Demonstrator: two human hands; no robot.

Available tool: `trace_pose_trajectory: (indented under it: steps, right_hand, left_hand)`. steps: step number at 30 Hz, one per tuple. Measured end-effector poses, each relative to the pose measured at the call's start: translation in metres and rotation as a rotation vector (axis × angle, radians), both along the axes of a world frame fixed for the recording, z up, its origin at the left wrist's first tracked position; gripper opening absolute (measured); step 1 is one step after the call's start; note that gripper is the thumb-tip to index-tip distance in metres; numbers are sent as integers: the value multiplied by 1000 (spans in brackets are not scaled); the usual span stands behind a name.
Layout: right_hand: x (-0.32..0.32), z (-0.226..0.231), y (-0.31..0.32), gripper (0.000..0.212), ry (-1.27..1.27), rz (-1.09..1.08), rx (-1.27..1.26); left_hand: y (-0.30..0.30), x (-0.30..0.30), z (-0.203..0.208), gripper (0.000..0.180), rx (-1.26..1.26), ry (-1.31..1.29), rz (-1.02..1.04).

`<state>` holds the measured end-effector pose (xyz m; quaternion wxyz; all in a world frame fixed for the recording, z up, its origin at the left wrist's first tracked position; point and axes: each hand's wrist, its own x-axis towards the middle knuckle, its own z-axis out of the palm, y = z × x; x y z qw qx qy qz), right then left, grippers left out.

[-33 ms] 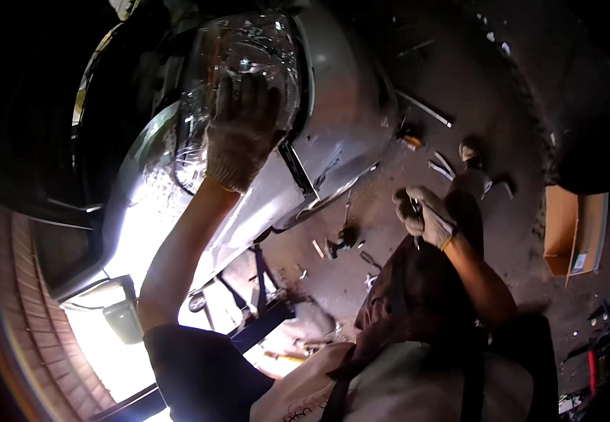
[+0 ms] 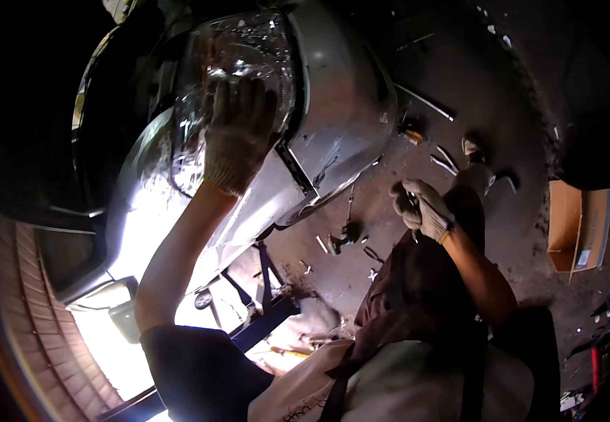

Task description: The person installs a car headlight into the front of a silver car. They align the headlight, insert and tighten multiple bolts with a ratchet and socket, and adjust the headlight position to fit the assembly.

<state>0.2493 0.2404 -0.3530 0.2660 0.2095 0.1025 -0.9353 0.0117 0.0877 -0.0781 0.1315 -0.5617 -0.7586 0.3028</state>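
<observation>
My left hand (image 2: 240, 133), in a pale knitted glove, lies with fingers stretched out on a car headlight (image 2: 245, 46). The headlight has a clear, shiny surface that looks covered in wrinkled film. It sits at the front corner of a silver car, beside the bumper (image 2: 343, 98). Over my right thigh, my right hand (image 2: 428, 211), gloved too, has its fingers curled round something slim and dark, whose kind I cannot make out. A small dark end of it shows below the fingers.
On the floor lie a cordless drill (image 2: 343, 239), a long metal bar (image 2: 424, 102), an orange-and-black tool (image 2: 410, 136) and several small tools. An open cardboard box (image 2: 565, 225) stands to the right. A dark blue stand or jack leg (image 2: 266, 323) is by the car's side.
The view has shifted slightly. My left hand stays flat on the headlight, and my right hand keeps its curled grip, a little further up and left in the picture.
</observation>
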Motion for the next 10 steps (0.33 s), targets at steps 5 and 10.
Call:
trace_pose_trajectory:
  steps: [5, 10]
  right_hand:
    - [-33, 1, -6, 29, -6, 25, 139]
    - [-40, -10, 10, 30, 62, -1, 166]
  left_hand:
    - [-35, -1, -49, 48, -209, -65, 22]
    - [-44, 51, -101, 65, 114, -288, 298]
